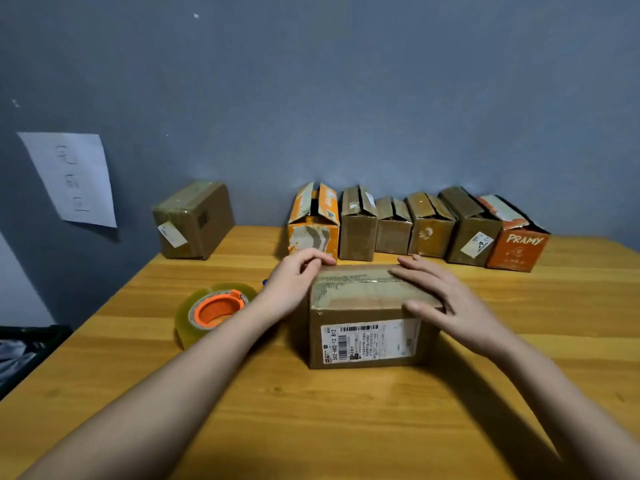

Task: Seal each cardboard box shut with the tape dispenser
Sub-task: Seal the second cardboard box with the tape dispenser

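A brown cardboard box (pixel 363 337) with a white shipping label on its near face stands in the middle of the wooden table (pixel 311 427), its top flaps down and old tape across the top. My left hand (pixel 294 278) rests against the box's left top edge, fingers curled over the far corner. My right hand (pixel 446 299) lies flat on the right side of the top, fingers straight, thumb over the near edge. The tape dispenser (pixel 214 310), a clear tape roll on an orange core, lies on the table just left of my left forearm.
Along the wall stands a row of several boxes with raised flaps, from an orange-and-white one (pixel 313 223) to an orange "PRAMY" one (pixel 517 244). A closed brown box (pixel 194 220) sits apart at the back left. A paper sheet (pixel 71 178) hangs on the wall.
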